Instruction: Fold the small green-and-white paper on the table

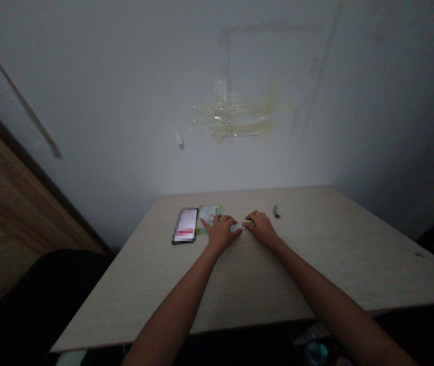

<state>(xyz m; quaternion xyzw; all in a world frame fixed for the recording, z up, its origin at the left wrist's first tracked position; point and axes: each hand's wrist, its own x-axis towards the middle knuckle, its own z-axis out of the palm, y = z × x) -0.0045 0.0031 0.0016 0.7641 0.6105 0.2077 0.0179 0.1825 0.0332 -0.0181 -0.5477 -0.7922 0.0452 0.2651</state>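
A small whitish printed piece [237, 227], paper or a packet, lies low over the table between my two hands; much of it is covered by fingers. My left hand [221, 231] grips its left part with the thumb and curled fingers, while the little finger sticks out to the left. On the other side my right hand [261, 229] has closed its thumb and fingers on the right part, where a yellowish edge shows. Partly behind my left hand lies a green-and-white printed booklet or sheet [209, 211]. A phone [185, 226] with a lit, blurred screen lies left of it.
A small crumpled wrapper-like scrap [276, 211] rests beyond my right hand. The pale wooden table [278, 300] meets a wall [125, 101] with peeling clear tape [236, 119]. A dark chair-like shape [49, 290] stands at the left, beside a wooden panel [7, 188].
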